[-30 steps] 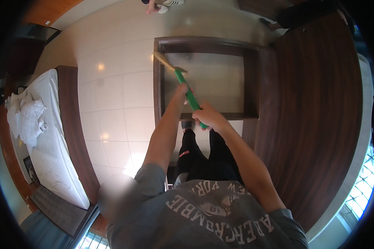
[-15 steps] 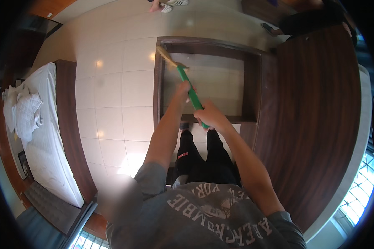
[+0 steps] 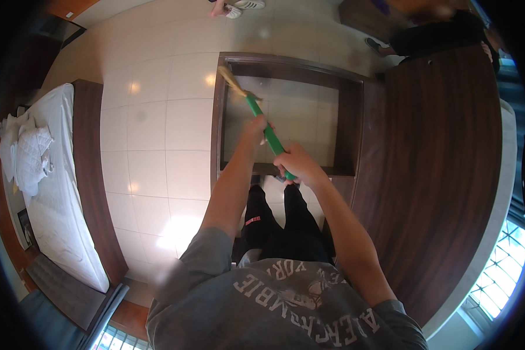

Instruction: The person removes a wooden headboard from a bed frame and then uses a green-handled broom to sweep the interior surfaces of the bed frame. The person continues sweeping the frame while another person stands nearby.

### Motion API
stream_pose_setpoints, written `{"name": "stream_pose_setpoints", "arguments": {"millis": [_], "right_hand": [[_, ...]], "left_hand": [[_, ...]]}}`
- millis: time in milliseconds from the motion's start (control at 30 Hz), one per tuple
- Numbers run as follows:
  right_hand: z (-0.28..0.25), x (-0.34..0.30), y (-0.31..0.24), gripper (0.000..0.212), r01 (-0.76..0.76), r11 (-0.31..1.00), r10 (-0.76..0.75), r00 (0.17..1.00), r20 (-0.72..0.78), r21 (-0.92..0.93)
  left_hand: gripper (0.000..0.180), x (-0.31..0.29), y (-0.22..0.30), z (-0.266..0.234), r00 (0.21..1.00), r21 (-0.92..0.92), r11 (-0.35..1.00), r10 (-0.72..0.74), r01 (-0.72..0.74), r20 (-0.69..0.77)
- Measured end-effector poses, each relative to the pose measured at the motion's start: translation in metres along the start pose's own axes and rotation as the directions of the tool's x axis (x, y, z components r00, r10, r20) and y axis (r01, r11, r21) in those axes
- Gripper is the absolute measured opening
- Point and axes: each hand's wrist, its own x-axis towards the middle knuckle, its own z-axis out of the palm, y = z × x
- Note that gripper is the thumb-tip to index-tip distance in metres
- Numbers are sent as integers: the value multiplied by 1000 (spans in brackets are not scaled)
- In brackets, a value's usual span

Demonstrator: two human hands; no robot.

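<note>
Both of my hands hold a broom (image 3: pixel 252 107) with a green handle and straw-coloured bristles. My left hand (image 3: pixel 256 126) is closed round the middle of the handle. Nearer my body, my right hand (image 3: pixel 298 163) wraps the handle close to its end. The broom slants away to the left over a dark brown wooden frame (image 3: pixel 350 122) on the floor. Its bristles lie above the frame's far left corner; whether they touch the wood I cannot tell. Floor tiles show inside the frame.
A dark wooden panel (image 3: pixel 443 175) extends along the right, beside the frame. At left stands a bed with a white mattress (image 3: pixel 64 192) and a crumpled quilted cover (image 3: pixel 34 153). One person's shoes (image 3: pixel 233 10) show at the far edge; another person in black (image 3: pixel 437 36) is at far right.
The frame and room have shifted slightly in view. My grip is the same, and the broom has barely moved, its bristles still by the far left corner.
</note>
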Motion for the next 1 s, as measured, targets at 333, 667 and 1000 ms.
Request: {"name": "stream_pose_setpoints", "arguments": {"millis": [333,667,1000], "right_hand": [[-7,-10,12,18,68,996,-71,996,-55,-57],[-8,-62,-2,21,-43,996,37,997,-71,-82],[-34,10,-15,12,-5,996,-3,995,-96,-84]], "left_hand": [[37,-13,24,11,984,-155,981,134,-116,115],[40,-78,-10,35,983,-133,991,26,-1,184],[48,2,38,43,1000,-201,979,28,-24,14]]}}
